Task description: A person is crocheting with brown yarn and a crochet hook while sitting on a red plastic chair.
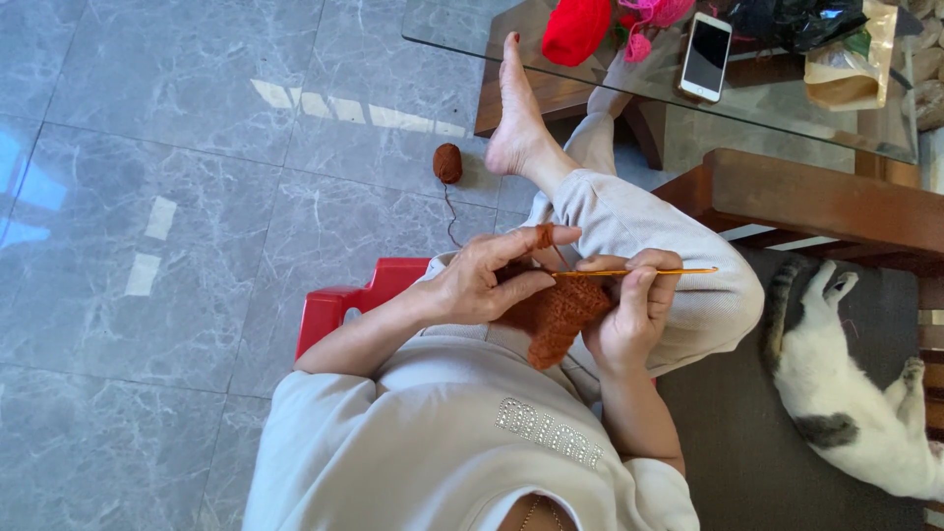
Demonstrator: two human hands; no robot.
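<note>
Crocheting in the lap, seen from above. Left hand point(482, 280) curled around the upper edge of a rust-brown crocheted piece point(554, 317), thumb and fingers pinching the fabric, forefinger stretched out with the yarn strand point(551, 246) looped over its tip, probably to keep the working thread taut. Right hand point(629, 315) closed around an orange crochet hook point(639, 272), gripped near its middle and held level, working end pointing toward the left hand and buried at the top edge of the fabric, free end sticking out past the knuckles. Crocheted piece hanging between both hands, touching each, lower part drooping onto the beige trousers point(678, 256), likely so that its weight rests on the lap. Matching rust-brown yarn ball point(447, 162) lying on the grey tiled floor point(177, 197), well apart from the hands, near a bare foot point(516, 118), with a thin strand trailing back toward the knee; free to unroll there. Red plastic stool point(344, 300) under the left forearm. Glass-topped bench point(787, 98) beyond the knee, carrying a red yarn ball point(576, 29), pink yarn point(654, 15), a smartphone point(706, 56) and bags. White and grey cat point(855, 403) lying on the dark cushion, just beside the right elbow.
</note>
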